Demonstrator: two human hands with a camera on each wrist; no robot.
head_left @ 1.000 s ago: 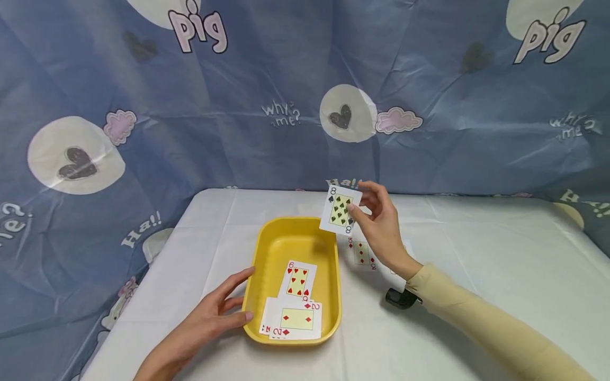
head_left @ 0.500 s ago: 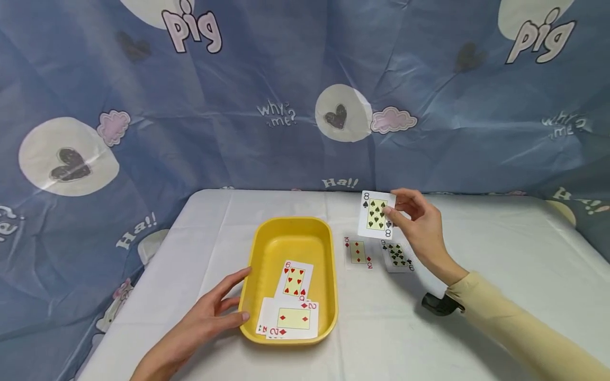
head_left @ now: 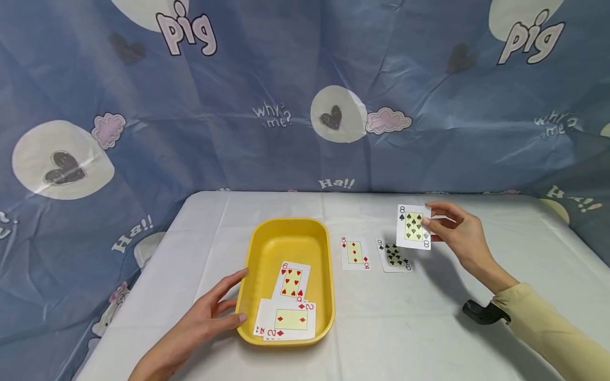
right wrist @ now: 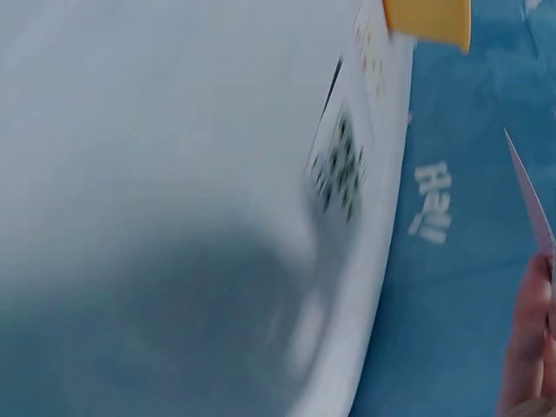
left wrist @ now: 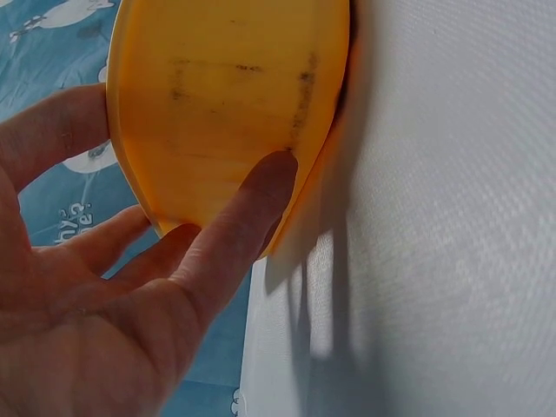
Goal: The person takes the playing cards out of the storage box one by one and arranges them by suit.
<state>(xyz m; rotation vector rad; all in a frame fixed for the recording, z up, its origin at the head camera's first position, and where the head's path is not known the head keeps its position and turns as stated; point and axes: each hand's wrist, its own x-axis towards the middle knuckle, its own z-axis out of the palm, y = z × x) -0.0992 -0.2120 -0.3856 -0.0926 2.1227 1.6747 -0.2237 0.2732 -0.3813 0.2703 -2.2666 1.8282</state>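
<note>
My right hand [head_left: 464, 235] pinches an eight of spades [head_left: 413, 227] by its right edge, face showing, above the white table. Just left of it lie a clubs card [head_left: 394, 255] and a three of diamonds [head_left: 355, 254]. The left hand [head_left: 205, 320] touches the left side of a yellow tray [head_left: 329, 296] with its fingertips and thumb. Against the tray's outer wall [left wrist: 226, 104], the thumb and fingers are seen in the left wrist view. Inside the tray, a six of hearts [head_left: 292, 280] is partly overlapped by a two of diamonds [head_left: 293, 320] on other cards.
White cloth covers the table [head_left: 391, 338]. Behind it hangs a blue printed curtain [head_left: 267, 153], which also falls along the left side. A black band [head_left: 486, 312] sits on the right wrist by the beige sleeve [head_left: 548, 330].
My right hand has carried the eight of spades rightward from the tray's far right corner, past the cards on the table. The clubs card has come into view. The left hand stays at the tray.
</note>
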